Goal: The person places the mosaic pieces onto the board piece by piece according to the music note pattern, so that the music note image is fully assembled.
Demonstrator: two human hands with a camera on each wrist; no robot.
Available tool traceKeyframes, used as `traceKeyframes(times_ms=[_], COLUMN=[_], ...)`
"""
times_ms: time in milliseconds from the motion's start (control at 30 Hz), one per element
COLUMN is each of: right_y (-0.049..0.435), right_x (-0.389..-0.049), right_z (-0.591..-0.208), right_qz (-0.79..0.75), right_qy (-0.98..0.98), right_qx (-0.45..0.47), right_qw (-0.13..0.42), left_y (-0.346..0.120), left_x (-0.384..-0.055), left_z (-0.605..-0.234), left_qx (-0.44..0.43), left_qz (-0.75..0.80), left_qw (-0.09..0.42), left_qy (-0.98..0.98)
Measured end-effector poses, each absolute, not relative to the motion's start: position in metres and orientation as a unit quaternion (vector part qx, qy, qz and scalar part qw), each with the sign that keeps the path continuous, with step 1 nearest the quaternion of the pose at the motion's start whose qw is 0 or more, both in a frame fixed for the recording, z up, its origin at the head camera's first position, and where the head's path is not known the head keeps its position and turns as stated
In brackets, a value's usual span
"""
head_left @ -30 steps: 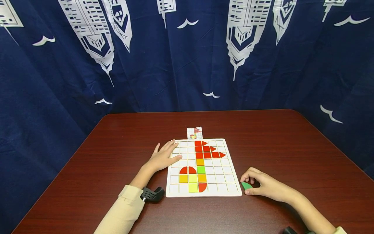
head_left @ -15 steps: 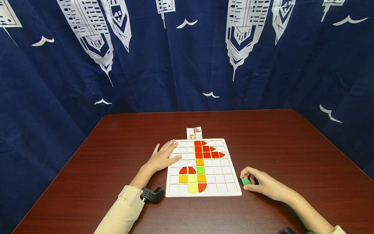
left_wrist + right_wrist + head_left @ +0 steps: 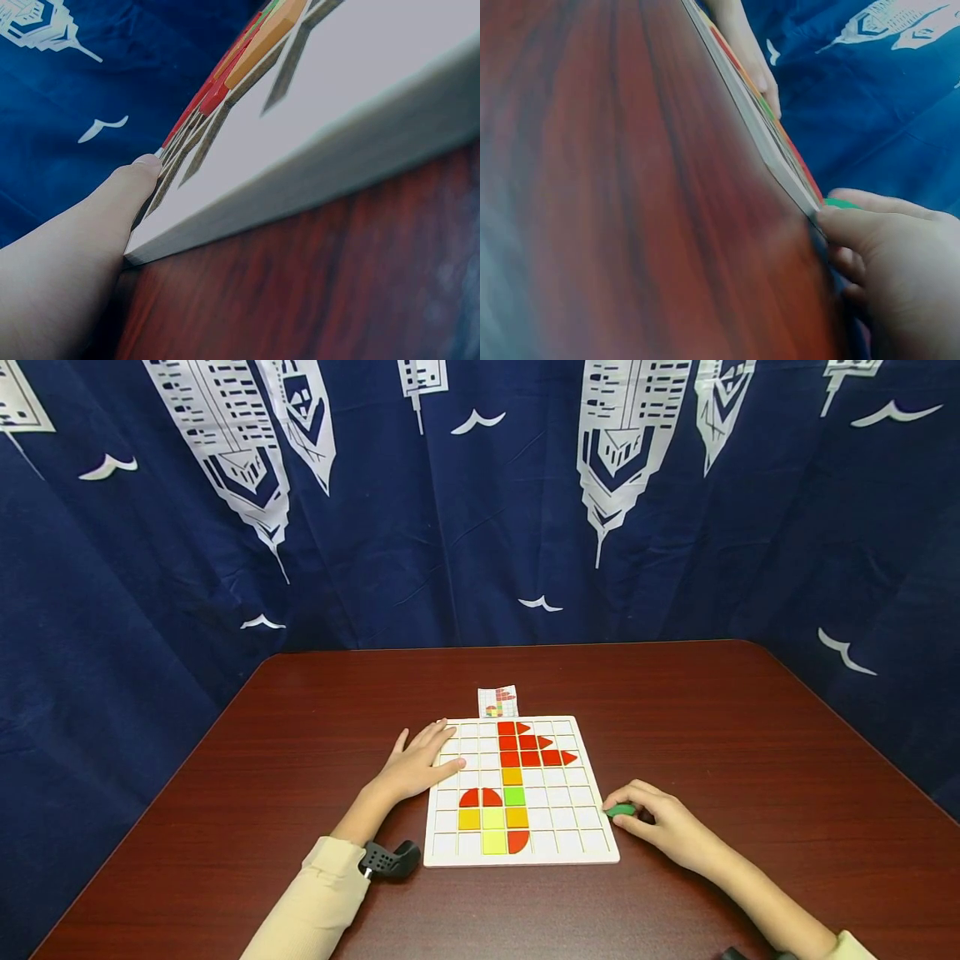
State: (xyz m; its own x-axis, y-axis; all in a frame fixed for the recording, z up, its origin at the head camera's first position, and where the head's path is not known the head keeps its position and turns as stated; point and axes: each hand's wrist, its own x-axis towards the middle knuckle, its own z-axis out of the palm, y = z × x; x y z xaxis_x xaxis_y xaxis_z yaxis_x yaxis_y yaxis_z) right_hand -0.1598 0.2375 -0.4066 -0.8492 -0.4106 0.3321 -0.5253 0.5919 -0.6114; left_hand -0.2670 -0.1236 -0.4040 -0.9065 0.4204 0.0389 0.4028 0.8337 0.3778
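Observation:
My left hand (image 3: 417,767) rests with straight fingers on the upper left edge of a white grid board (image 3: 558,843). In the left wrist view its thumb (image 3: 135,184) lies along the board's edge. My right hand (image 3: 670,824) pinches a green quarter-round tile (image 3: 620,810) between thumb and fingers, at the board's right edge. Only a sliver of that green tile (image 3: 841,203) shows in the right wrist view. Set in the board are red squares and triangles (image 3: 530,758), red quarter-round tiles (image 3: 491,797), orange squares (image 3: 468,819), a light green square (image 3: 514,796) and yellow squares (image 3: 494,842).
A small printed card (image 3: 497,702) with a coloured grid pattern lies just behind the board. Dark red-brown table (image 3: 337,693) surrounds both. A blue curtain (image 3: 420,543) with white prints hangs behind the table.
The right hand has moved left and slightly away from me, bringing the green quarter-round tile to the board's right edge. The tile has tilted in the fingers. The left hand stays put.

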Motion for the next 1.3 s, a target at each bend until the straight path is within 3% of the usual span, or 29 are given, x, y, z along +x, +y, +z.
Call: traceKeyframes(times_ms=[367, 767, 1300], right_y=[0.212, 0.167, 0.094], right_x=[-0.164, -0.167, -0.166], right_z=[-0.412, -0.412, -0.405], right_qz=[0.355, 0.328, 0.364], right_qy=[-0.886, -0.856, -0.82], right_qx=[0.241, 0.323, 0.414], right_qw=[0.176, 0.234, 0.154], left_y=[-0.124, -0.124, -0.123], left_x=[-0.267, -0.267, -0.267], left_z=[-0.404, -0.405, -0.405], left_qx=[0.215, 0.213, 0.214], left_qz=[0.194, 0.194, 0.192], left_qw=[0.023, 0.023, 0.019], left_qy=[0.957, 0.957, 0.958])
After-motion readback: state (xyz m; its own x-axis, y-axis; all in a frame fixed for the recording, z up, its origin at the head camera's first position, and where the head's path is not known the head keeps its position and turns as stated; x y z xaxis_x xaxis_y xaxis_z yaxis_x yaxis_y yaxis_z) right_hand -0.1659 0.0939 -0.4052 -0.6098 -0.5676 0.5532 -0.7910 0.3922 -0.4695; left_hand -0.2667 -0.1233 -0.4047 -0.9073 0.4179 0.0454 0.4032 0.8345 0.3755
